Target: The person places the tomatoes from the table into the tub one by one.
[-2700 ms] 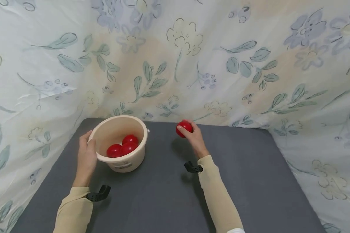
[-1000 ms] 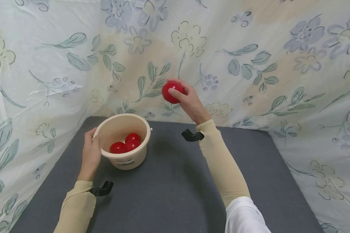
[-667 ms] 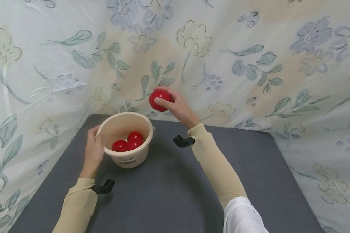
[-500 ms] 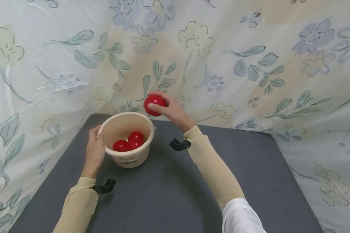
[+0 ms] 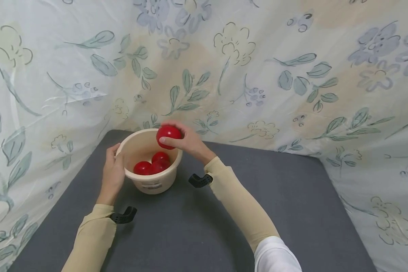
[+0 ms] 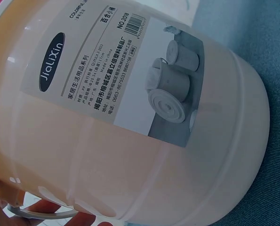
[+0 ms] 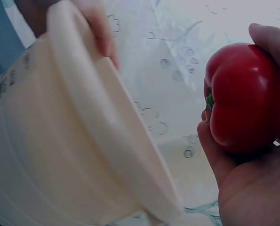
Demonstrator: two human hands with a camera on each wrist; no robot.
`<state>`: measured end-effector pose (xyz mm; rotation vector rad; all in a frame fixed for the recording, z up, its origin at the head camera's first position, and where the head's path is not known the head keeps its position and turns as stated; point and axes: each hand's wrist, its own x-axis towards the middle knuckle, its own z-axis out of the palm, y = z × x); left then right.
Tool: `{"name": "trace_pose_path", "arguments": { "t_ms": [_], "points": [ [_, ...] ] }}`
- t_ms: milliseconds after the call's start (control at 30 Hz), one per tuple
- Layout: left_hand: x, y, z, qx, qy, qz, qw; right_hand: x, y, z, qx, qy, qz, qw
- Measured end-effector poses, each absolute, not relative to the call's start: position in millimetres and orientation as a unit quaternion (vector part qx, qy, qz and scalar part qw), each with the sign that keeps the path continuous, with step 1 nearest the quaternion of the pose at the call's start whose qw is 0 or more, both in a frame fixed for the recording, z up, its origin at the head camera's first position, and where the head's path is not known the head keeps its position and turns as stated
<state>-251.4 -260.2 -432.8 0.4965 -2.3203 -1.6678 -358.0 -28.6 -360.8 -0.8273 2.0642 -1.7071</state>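
A cream plastic bucket [image 5: 155, 185] stands tilted on the table toward the viewer. My left hand [image 5: 113, 172] grips its left rim; in the left wrist view some fingers [image 6: 41, 207] show by the bucket's thin handle [image 6: 45, 215]. Three red, glossy, rounded vegetables [image 5: 160, 166] lie together inside. In my right hand [image 5: 192, 143] is a red bell pepper [image 5: 169, 136], held between thumb and fingers over the bucket's right back rim. The right wrist view shows the pepper [image 7: 245, 99] lobed, with a green stem end, apart from the bucket wall [image 7: 60, 141].
A dark grey cloth covers the table [image 5: 258, 189]. Floral fabric [image 5: 241, 75] hangs close behind it and along both sides. A label [image 6: 116, 70] is stuck on the bucket's outer wall. Each wrist wears a black camera mount [image 5: 200, 180].
My right hand lifted the bell pepper from low over the table's right, then carried it left and down to the bucket's rim. My left hand keeps its grip on the bucket.
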Motion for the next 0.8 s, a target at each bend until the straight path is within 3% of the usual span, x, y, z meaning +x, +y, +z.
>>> {"name": "trace_pose_path", "arguments": {
  "t_ms": [267,800],
  "points": [
    [-251,-259,-430,0.172,-0.797,-0.566,0.124,-352,-38,-370,-0.278,0.739,-0.581,0.198],
    [-252,-257,-430,0.174,-0.793,-0.571,0.122,-352,-47,-379,-0.264,0.795,-0.516,0.177]
  ]
}}
